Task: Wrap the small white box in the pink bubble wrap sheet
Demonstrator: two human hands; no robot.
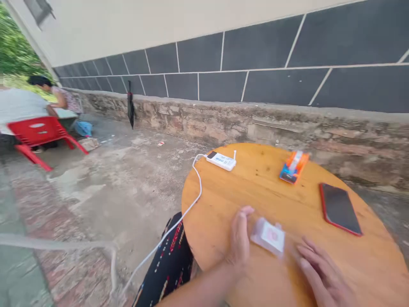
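1. Holding a small white packet [268,236] at its near-left edge, your left hand [240,243] pinches it just above the round wooden table [255,192]; blur hides detail.
2. Your right hand [322,275] lies open, fingers spread, beside the packet, gripping nothing.
3. The packet looks unopened, so the work seems barely begun.
4. Farther out: red phone [340,209], orange box [294,166], white charger [221,160], untouched.

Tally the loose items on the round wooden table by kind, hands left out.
White power strip with cable: 1
Orange-and-blue packet: 1
Red-cased phone: 1
Small white pack, blurred, at the left hand: 1
Total: 4
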